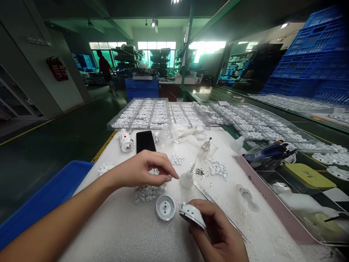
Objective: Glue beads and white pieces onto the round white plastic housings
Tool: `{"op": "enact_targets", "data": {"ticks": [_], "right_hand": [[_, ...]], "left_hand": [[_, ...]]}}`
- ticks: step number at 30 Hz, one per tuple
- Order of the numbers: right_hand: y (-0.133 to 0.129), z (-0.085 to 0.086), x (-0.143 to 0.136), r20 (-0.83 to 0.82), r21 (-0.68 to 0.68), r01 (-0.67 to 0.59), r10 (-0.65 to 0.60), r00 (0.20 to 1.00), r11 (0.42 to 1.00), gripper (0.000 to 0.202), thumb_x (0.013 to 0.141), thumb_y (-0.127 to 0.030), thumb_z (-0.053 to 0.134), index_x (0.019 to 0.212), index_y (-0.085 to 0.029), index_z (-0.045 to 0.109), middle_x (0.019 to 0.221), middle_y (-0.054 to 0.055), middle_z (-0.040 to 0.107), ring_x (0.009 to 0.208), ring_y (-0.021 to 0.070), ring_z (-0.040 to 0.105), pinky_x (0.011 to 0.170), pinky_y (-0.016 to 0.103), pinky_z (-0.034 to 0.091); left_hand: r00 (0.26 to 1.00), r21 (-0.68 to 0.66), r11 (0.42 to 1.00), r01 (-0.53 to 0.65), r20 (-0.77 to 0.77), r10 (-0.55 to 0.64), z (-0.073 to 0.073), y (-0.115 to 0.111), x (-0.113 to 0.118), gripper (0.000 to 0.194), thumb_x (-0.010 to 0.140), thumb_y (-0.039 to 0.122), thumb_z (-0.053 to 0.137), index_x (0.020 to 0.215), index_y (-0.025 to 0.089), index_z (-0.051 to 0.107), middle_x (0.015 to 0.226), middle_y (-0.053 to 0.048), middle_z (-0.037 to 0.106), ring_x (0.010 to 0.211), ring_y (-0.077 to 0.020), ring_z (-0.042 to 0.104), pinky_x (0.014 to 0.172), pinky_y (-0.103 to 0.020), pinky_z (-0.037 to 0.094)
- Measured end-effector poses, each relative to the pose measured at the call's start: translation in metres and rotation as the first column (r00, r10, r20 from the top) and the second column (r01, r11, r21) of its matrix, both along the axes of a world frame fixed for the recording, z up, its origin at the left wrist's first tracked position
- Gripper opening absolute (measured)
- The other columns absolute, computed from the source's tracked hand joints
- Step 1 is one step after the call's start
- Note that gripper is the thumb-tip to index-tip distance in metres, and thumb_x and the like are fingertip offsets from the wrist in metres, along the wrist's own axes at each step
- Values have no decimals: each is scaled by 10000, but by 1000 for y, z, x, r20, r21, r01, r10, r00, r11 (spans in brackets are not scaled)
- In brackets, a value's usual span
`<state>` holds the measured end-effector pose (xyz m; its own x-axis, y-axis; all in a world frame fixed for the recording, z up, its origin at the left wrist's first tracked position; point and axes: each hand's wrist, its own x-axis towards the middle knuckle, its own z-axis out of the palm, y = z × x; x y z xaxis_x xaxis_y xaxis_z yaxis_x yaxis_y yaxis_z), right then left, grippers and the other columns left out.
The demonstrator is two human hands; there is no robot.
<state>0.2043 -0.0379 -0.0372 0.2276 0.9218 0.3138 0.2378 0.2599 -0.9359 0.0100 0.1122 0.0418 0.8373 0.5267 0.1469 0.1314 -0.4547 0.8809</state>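
My right hand grips a round white plastic housing by its edge, tilted so that its dark underside partly shows. Above the table, my left hand is closed in a pinch; anything between the fingertips is too small to name. A second round housing lies flat between the hands, a screw-like dot at its centre. Just right of my left fingertips stands a translucent squeeze bottle with a thin nozzle. Metal tweezers lie beyond my right hand, partly hidden. Small white plastic parts are heaped under my left hand.
Small metal pieces and another white heap lie behind the bottle. A black phone and a white cylinder sit at the back left. Clear trays of white parts stand behind; a pink bin flanks the right.
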Motion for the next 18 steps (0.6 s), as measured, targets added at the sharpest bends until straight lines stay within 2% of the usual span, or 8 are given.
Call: {"op": "enact_targets", "data": {"ticks": [3, 6, 12, 18], "right_hand": [[8, 7, 1, 95, 132, -39, 26, 995, 991, 121, 841, -156, 632, 904, -236, 697, 896, 35, 741, 833, 147, 729, 744, 150, 565], [13, 11, 0, 103, 194, -32, 13, 995, 980, 132, 841, -144, 642, 917, -237, 699, 886, 31, 747, 810, 144, 737, 732, 146, 572], [12, 3, 0, 130, 149, -75, 56, 990, 986, 154, 855, -166, 668, 966, -269, 698, 929, 4, 742, 826, 133, 724, 725, 151, 562], [9, 0, -3, 5, 74, -27, 27, 1000, 997, 78, 846, -223, 695, 914, -254, 718, 900, 29, 732, 816, 154, 704, 709, 187, 548]], "left_hand": [[994, -152, 984, 95, 71, -85, 2, -8, 3, 159, 831, 161, 753, 984, 183, 793, 925, -57, 746, 845, -153, 685, 776, -253, 547], [993, -200, 976, 90, 96, -72, 1, -16, 7, 161, 781, 168, 810, 941, 174, 806, 846, -53, 756, 766, -151, 691, 714, -241, 546], [994, -76, 995, 70, 85, -63, -4, -22, 13, 137, 748, 187, 839, 882, 171, 814, 879, -51, 720, 787, -146, 649, 714, -244, 510], [998, -175, 983, 54, 49, -46, -5, -23, 16, 169, 757, 323, 838, 852, 187, 812, 864, -35, 704, 775, -130, 624, 699, -231, 492]]}}
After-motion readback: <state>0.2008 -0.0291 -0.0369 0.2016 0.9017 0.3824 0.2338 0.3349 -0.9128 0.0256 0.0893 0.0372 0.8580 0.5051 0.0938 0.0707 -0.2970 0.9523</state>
